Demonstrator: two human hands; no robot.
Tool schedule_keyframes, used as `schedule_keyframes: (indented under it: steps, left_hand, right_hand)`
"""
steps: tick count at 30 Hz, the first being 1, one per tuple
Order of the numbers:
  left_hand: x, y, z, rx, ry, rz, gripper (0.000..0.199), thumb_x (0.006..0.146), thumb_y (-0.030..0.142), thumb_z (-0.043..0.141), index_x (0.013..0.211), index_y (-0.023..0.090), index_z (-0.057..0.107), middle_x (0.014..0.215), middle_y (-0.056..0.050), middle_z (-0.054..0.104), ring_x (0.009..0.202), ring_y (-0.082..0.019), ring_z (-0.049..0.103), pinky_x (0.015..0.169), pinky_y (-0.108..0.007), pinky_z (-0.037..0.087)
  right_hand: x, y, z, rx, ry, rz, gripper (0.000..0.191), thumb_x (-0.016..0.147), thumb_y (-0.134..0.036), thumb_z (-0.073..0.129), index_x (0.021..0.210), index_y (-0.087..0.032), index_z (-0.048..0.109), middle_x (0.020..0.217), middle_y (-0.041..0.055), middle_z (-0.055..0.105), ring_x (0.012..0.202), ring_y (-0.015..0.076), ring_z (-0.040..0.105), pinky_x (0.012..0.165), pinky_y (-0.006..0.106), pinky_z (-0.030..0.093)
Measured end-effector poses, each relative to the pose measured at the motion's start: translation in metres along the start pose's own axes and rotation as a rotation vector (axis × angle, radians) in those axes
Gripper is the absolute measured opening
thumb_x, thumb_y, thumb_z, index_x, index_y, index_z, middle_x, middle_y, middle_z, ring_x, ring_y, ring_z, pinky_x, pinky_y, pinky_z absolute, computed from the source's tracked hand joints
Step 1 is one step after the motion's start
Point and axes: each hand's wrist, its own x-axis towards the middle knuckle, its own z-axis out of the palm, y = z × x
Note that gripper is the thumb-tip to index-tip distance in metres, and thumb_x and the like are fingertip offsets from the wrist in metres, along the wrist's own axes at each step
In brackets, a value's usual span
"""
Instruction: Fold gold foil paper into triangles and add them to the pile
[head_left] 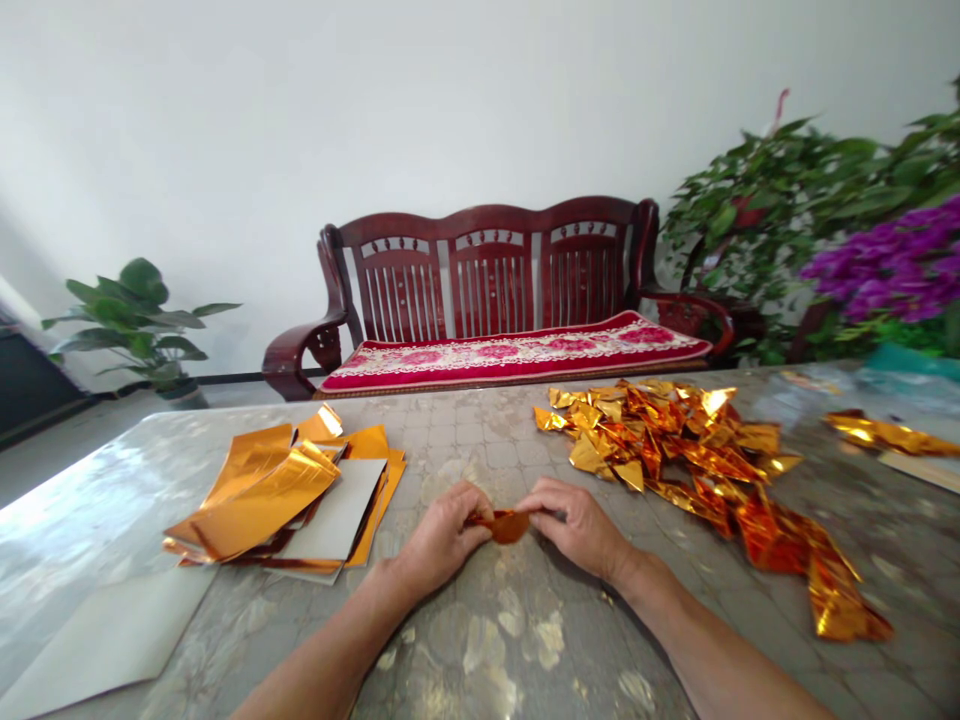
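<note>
Between my hands: a small curled foil piece, orange-gold, sits above the near middle of a marbled tabletop.

Grip: my left hand and my right hand are nearly closed, with fingertips pinching opposite ends of the foil piece. The hands are almost touching, and both have hold of it.

Handling: light, even pressure seems best, because foil this thin would likely crease or tear under a hard squeeze.

Hard to make out: my fingers cover both ends of the foil piece, so I cannot tell its full shape or how it is folded.

Left of my hands: a loose stack of gold foil sheets lies with a grey card sheet among them. A larger pale card sits nearer the table edge.

Right of my hands: a heap of crumpled gold foil trails long creased strips toward me. Another gold foil strip lies near the frame's right edge, cut off there.

Far side: a dark red wooden bench with a red patterned cushion stands against a white wall, between a potted plant and a leafy shrub with purple flowers.
</note>
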Motion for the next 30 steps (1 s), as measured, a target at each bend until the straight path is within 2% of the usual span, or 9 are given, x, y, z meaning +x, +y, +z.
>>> schedule_keyframes:
  steps: [4, 8, 13, 17, 23, 30]
  left_hand:
    - [-0.001, -0.001, 0.000, 0.006, -0.006, 0.038, 0.011, 0.083, 0.010, 0.061, 0.077, 0.018, 0.061, 0.086, -0.001, 0.063, 0.083, -0.014, 0.059, 0.077, -0.024, 0.044]
    - [-0.005, -0.003, 0.002, 0.065, 0.072, -0.019, 0.012, 0.089, 0.016, 0.056, 0.080, 0.019, 0.064, 0.081, -0.001, 0.065, 0.076, -0.014, 0.060, 0.072, -0.024, 0.045]
    - [-0.009, -0.003, 0.004, 0.126, 0.135, -0.048, 0.014, 0.091, 0.016, 0.053, 0.086, 0.022, 0.064, 0.081, 0.001, 0.067, 0.076, -0.013, 0.061, 0.071, -0.022, 0.045]
    - [-0.011, -0.005, 0.005, 0.129, 0.097, -0.052, 0.014, 0.094, 0.020, 0.052, 0.085, 0.022, 0.064, 0.080, 0.002, 0.066, 0.074, -0.012, 0.061, 0.070, -0.021, 0.044]
    - [-0.013, -0.003, 0.004, 0.179, 0.037, -0.014, 0.018, 0.097, 0.021, 0.047, 0.086, 0.021, 0.060, 0.078, 0.003, 0.063, 0.071, -0.011, 0.058, 0.066, -0.019, 0.041]
    - [-0.012, 0.002, 0.000, 0.238, -0.017, 0.025, 0.021, 0.100, 0.026, 0.044, 0.090, 0.022, 0.062, 0.083, 0.000, 0.067, 0.075, -0.013, 0.062, 0.070, -0.020, 0.045]
  right_hand:
    - [-0.001, 0.000, -0.001, -0.084, -0.006, -0.058, 0.030, 0.087, -0.009, 0.057, 0.101, -0.027, 0.076, 0.083, 0.0013, 0.066, 0.079, 0.0141, 0.062, 0.072, 0.023, 0.045]
    - [0.000, -0.006, -0.004, -0.216, -0.011, -0.188, 0.030, 0.088, -0.009, 0.055, 0.104, -0.027, 0.073, 0.087, 0.0017, 0.069, 0.081, 0.0152, 0.062, 0.075, 0.026, 0.045]
    - [0.001, -0.016, -0.008, -0.371, -0.010, -0.340, 0.030, 0.095, -0.010, 0.046, 0.105, -0.025, 0.070, 0.094, 0.0038, 0.071, 0.085, 0.0159, 0.062, 0.074, 0.030, 0.042]
    - [0.001, -0.016, -0.009, -0.416, -0.026, -0.336, 0.028, 0.098, -0.013, 0.044, 0.105, -0.024, 0.069, 0.091, 0.0039, 0.069, 0.083, 0.0155, 0.060, 0.074, 0.029, 0.041]
    - [0.000, -0.012, -0.008, -0.476, -0.075, -0.273, 0.024, 0.098, -0.016, 0.048, 0.095, -0.022, 0.070, 0.088, 0.0035, 0.066, 0.079, 0.0155, 0.057, 0.072, 0.028, 0.040]
    - [-0.001, -0.011, -0.006, -0.482, -0.142, -0.208, 0.026, 0.100, -0.021, 0.046, 0.101, -0.025, 0.072, 0.085, 0.0026, 0.066, 0.081, 0.0146, 0.061, 0.074, 0.024, 0.044]
